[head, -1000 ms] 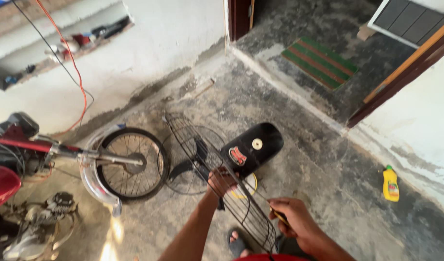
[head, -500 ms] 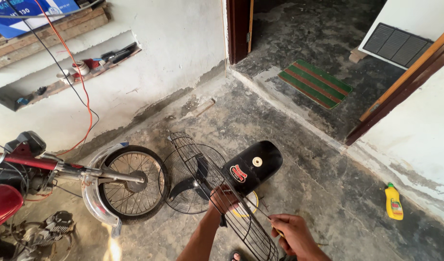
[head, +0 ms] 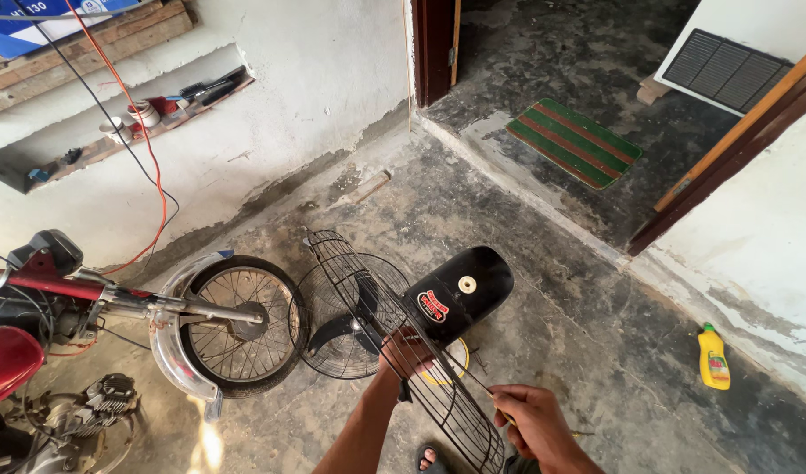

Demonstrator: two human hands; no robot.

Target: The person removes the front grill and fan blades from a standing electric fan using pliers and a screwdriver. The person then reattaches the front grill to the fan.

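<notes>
On the concrete floor [head: 543, 333], a detached wire guard [head: 420, 369] is gripped by both hands: left hand [head: 407, 351], right hand [head: 530, 421]. Fan motor housing [head: 460, 294] and blades [head: 346, 325] remain exposed, ungaurded beside the motorcycle wheel [head: 241, 320].

I count two round black wire fan guards [head: 394, 351], one black fan motor housing [head: 460, 294], one yellow plastic bottle [head: 712, 357], one red motorcycle [head: 34, 325], one green-and-red striped doormat [head: 574, 142].

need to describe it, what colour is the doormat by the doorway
Green with red stripes; the doormat shows in the head view.
</notes>
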